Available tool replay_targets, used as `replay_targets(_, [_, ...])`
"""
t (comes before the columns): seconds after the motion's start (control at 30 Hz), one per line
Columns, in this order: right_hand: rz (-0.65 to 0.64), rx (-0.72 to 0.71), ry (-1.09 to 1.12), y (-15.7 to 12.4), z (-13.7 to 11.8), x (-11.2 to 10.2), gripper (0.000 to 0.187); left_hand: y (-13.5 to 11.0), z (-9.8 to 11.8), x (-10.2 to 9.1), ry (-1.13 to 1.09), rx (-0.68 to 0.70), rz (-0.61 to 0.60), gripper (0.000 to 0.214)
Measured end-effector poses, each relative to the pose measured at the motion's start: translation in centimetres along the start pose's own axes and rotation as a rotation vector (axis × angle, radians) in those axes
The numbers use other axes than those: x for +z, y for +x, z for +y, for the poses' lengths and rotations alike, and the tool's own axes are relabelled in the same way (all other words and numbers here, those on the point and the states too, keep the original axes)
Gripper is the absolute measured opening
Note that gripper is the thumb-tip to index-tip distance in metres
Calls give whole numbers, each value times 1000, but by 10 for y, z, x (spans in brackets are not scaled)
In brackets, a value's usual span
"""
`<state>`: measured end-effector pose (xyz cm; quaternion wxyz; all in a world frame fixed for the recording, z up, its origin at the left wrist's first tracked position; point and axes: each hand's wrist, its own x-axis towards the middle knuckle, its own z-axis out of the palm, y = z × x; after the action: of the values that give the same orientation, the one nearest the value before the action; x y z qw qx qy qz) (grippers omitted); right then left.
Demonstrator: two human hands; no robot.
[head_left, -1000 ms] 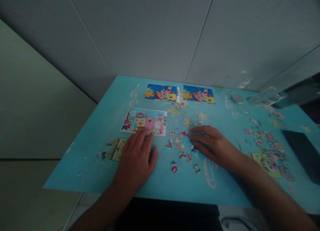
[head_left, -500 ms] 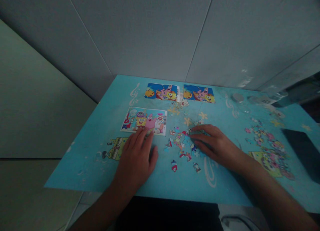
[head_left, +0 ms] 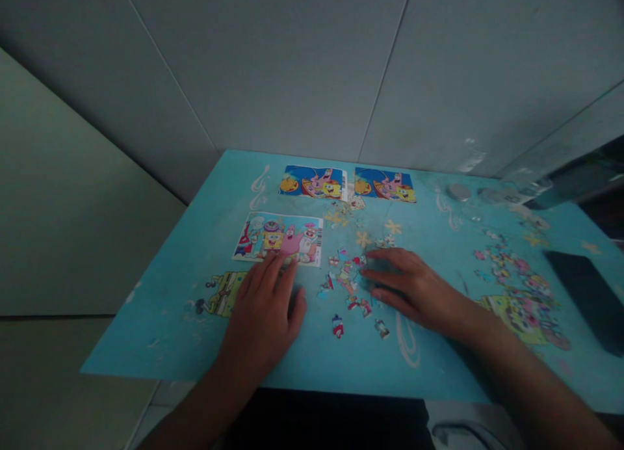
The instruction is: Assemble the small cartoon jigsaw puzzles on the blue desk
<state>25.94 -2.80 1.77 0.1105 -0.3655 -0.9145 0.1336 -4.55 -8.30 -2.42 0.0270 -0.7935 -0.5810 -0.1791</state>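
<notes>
My left hand (head_left: 267,307) lies flat on the blue table, fingers stretched out, its fingertips at the lower edge of a cartoon picture card (head_left: 280,237). My right hand (head_left: 414,287) hovers over or rests on the right side of a loose pile of jigsaw pieces (head_left: 347,277), fingers apart and nothing visibly held. Some pieces are hidden under its fingers. Nearer me, a red-and-blue jigsaw piece (head_left: 338,326) and a greyish jigsaw piece (head_left: 381,329) lie apart from the pile.
Two blue cartoon cards, the left card (head_left: 312,182) and right card (head_left: 385,185), lie at the back by the wall (head_left: 292,66). Another heap of pieces (head_left: 524,277) is at right, beside a dark phone-like slab (head_left: 585,300). Clear containers (head_left: 521,193) stand at the back right.
My right hand has shifted slightly left over the pile, covering some pieces at its right side. My left hand stays by the picture card. The view has tilted a little.
</notes>
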Motion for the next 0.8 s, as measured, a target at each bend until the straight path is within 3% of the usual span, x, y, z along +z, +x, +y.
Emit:
replay_targets(0.33, [-6, -8, 9, -2, -1, -10, 26, 0, 0, -1, -13, 2, 10, 48])
replay_targets(0.8, [60, -70, 71, 3, -3, -2, 27, -1, 0, 0, -39, -7, 16, 48])
